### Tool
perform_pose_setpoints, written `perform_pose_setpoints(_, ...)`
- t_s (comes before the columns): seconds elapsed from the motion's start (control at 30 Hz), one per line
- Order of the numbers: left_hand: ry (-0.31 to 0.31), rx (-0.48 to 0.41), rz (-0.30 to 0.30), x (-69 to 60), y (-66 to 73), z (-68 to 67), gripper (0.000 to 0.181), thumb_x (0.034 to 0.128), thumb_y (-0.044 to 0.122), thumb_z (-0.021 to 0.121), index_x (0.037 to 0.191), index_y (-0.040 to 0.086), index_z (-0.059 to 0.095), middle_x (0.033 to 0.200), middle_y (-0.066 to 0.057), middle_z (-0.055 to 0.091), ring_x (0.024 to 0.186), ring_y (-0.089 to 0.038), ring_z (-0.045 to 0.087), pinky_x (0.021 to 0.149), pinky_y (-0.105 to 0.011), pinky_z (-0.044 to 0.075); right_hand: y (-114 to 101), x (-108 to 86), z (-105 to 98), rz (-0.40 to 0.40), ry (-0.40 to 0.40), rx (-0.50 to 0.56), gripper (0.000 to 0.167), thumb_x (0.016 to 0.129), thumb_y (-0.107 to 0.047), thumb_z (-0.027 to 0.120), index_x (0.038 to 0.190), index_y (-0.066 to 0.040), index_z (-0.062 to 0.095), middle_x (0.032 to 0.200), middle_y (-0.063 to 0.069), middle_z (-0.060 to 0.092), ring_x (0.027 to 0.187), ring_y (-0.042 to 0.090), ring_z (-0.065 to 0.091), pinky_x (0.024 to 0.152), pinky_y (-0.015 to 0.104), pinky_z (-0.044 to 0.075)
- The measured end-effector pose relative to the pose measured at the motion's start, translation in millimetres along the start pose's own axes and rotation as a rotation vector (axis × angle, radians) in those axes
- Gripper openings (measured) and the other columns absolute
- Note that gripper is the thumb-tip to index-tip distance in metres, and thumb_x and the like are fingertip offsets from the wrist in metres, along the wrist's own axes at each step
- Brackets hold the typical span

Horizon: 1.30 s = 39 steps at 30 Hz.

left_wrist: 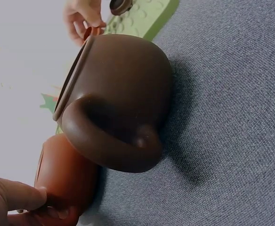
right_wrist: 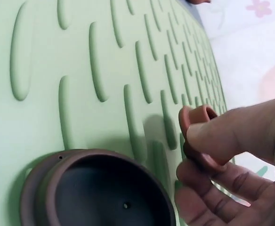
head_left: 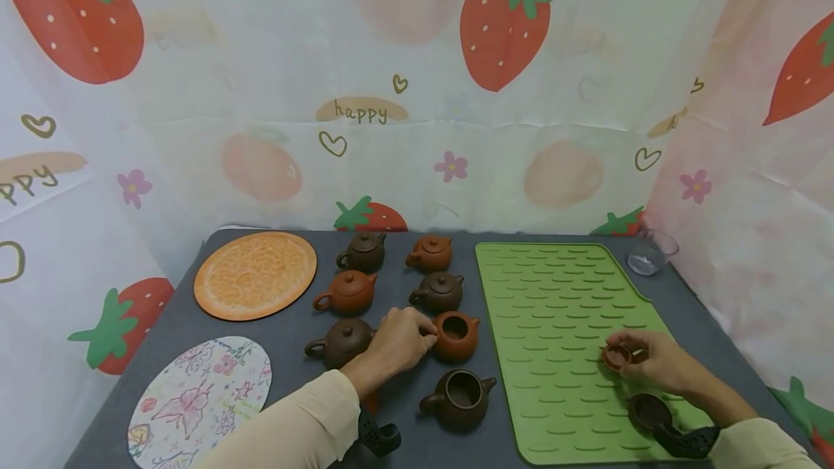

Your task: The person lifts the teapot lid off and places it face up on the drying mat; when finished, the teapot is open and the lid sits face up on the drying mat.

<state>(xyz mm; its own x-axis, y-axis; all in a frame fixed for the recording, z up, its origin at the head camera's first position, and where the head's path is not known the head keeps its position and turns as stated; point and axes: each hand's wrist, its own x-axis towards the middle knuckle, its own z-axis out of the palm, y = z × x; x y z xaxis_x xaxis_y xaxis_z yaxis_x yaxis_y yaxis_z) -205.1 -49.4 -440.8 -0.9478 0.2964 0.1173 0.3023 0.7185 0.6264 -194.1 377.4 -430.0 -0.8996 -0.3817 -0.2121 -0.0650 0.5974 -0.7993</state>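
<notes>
My left hand (head_left: 402,339) pinches the handle of a lidless orange-brown clay teapot (head_left: 457,344), which stands on the grey cloth. In the left wrist view the thumb and a finger meet at that handle. Over the green mat, my right hand (head_left: 661,362) holds a small orange-brown teapot lid (head_left: 615,359) between thumb and fingers, its hollow side showing. Close below that hand, a dark brown lid (right_wrist: 104,193) lies upside down on the mat. A lidless dark brown teapot (left_wrist: 123,80) stands nearer me than the orange one, its handle toward my left.
Several lidded teapots, among them a dark one (head_left: 440,291) and an orange one (head_left: 352,292), stand in two columns. The green mat (head_left: 554,310) lies right of them. A clear glass cup (head_left: 651,252) is at the back right. Two round mats, one orange (head_left: 254,273), lie left.
</notes>
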Motion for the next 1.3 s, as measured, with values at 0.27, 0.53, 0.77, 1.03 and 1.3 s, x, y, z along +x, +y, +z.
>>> perform_pose_setpoints(0.27,-0.002,0.001,-0.003,0.6,0.2,0.6,0.009,0.0887,0.016,0.072,0.094,0.015,0.079,0.086,0.0,0.069,0.066,-0.01,0.059,0.057,-0.027,0.049,4,-1.1,1,-0.028,0.02,-0.145,0.041,0.08,0.006,0.065,0.119,0.013,0.056,0.105,0.015,0.061,0.084,0.025,0.057,0.064,0.033,0.049)
perform_pose_setpoints(0.53,-0.001,0.001,-0.008,1.3,0.5,0.7,0.008,0.0886,0.016,0.072,0.093,0.015,0.079,0.087,0.0,0.069,0.069,-0.012,0.06,0.058,-0.027,0.05,4,-1.0,3,0.025,0.033,-0.139,0.045,0.078,0.008,0.063,0.122,0.014,0.054,0.106,0.018,0.06,0.081,0.025,0.056,0.058,0.035,0.043)
perform_pose_setpoints(0.77,-0.009,0.009,-0.008,1.2,-1.1,1.8,0.008,0.089,0.017,0.072,0.093,0.016,0.079,0.088,0.001,0.069,0.07,-0.012,0.061,0.06,-0.028,0.05,7,-1.9,1,0.023,0.021,-0.113,0.048,0.08,0.004,0.064,0.125,0.015,0.052,0.115,0.027,0.057,0.088,0.029,0.058,0.063,0.038,0.048)
perform_pose_setpoints(1.03,-0.012,0.008,0.018,-0.8,-1.6,2.3,0.009,0.0893,0.017,0.071,0.095,0.014,0.079,0.085,0.002,0.068,0.066,-0.009,0.059,0.058,-0.027,0.049,9,-3.2,-3,0.051,0.024,-0.066,0.049,0.088,-0.004,0.066,0.129,0.017,0.048,0.11,0.022,0.058,0.086,0.028,0.06,0.066,0.039,0.051)
perform_pose_setpoints(1.3,-0.003,-0.072,0.017,1.7,6.4,-10.6,0.019,0.0897,0.016,0.071,0.107,0.008,0.075,0.089,-0.003,0.069,0.058,-0.008,0.056,0.05,-0.027,0.046,2,-2.9,-7,0.108,0.126,-0.15,0.059,0.092,-0.025,0.068,0.133,0.012,0.047,0.112,0.025,0.056,0.094,0.035,0.062,0.07,0.042,0.053)
